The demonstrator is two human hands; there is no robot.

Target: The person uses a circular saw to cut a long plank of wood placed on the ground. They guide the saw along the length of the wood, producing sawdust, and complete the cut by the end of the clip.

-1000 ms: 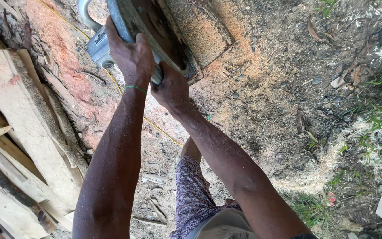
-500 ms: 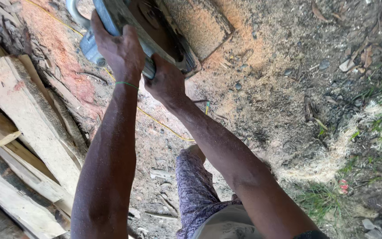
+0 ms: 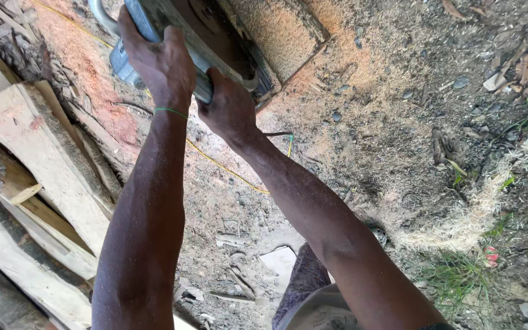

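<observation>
Both arms reach out over sawdust-covered ground. My left hand [image 3: 160, 61] grips the grey metal body of a power saw [image 3: 200, 30] at the top of the view, a thin green band on its wrist. My right hand [image 3: 230, 107] closes on the same saw's handle just to the right. The saw sits against a sawdust-coated wooden block [image 3: 279, 30]. The saw's upper part is cut off by the frame edge.
Rough-sawn planks [image 3: 38, 177] are piled at the left. A yellow cord [image 3: 227, 168] runs across the ground under my arms. Sawdust, wood scraps and stones cover the dirt; grass [image 3: 459, 278] grows at the lower right. My knee in patterned cloth [image 3: 304, 284] shows at the bottom.
Both hands with the saw have drifted slightly toward the upper left of the view. The grip on the saw stays the same.
</observation>
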